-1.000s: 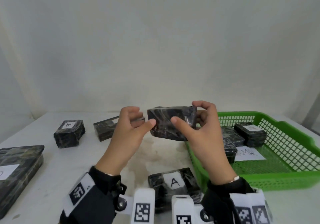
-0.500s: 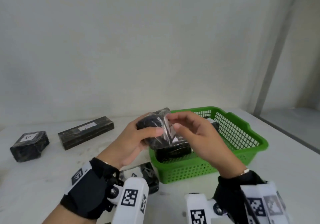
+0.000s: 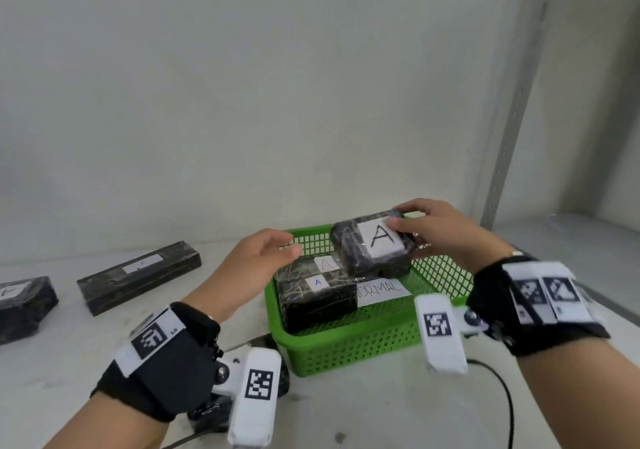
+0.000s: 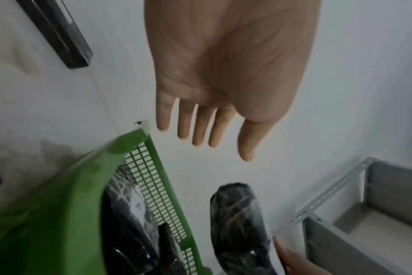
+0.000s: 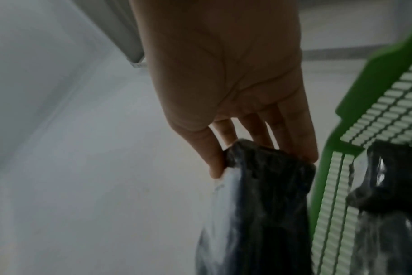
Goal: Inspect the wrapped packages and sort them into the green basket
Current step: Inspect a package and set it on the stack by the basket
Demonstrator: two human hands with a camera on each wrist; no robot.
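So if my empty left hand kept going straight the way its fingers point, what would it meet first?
Probably the far rim of the green plastic basket, or the black wrapped package your right hand holds; depth is unclear. Left hand is open.

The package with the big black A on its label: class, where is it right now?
In the head view, the package is held by the right hand above the green basket, over the packages already inside.
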